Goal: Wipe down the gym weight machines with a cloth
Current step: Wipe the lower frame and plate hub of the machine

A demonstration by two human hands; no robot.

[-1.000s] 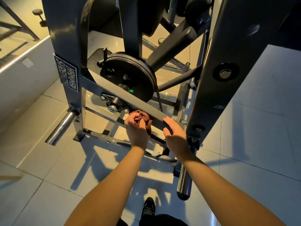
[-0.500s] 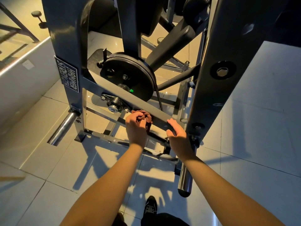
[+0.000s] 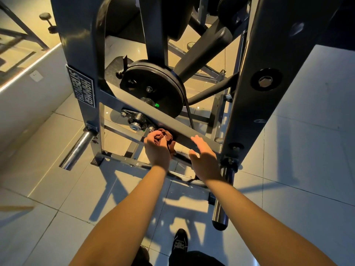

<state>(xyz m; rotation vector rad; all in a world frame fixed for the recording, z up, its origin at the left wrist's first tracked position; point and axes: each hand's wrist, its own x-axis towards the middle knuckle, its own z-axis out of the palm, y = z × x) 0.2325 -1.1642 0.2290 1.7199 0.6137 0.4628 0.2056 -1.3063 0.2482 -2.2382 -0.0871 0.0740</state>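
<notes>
Brown cloth [image 3: 167, 138] is bunched in the left hand [image 3: 157, 148] and pressed against the slanted frame bar [image 3: 163, 117], just beside the bearing block [image 3: 136, 121]. Right hand [image 3: 203, 156] is flat with straight fingers at the bar's lower end; contact unclear. Risks: cloth snagging on the bearing bolts, knuckles scraping them, or loose folds catching the belt [image 3: 189, 116] under the pulley wheel [image 3: 153, 87].

Brown cloth [image 3: 169, 138]: bunched, mostly buried in the left hand [image 3: 156, 148]; full shape unreadable.
Black weight plate [image 3: 153, 87]: lower rim hidden behind the slanted crossbar [image 3: 172, 125].
Grey uprights [image 3: 249, 112]: tops cut off by the upper edge.
Dark shoe [image 3: 180, 239]: heel hidden under dark clothing.
</notes>
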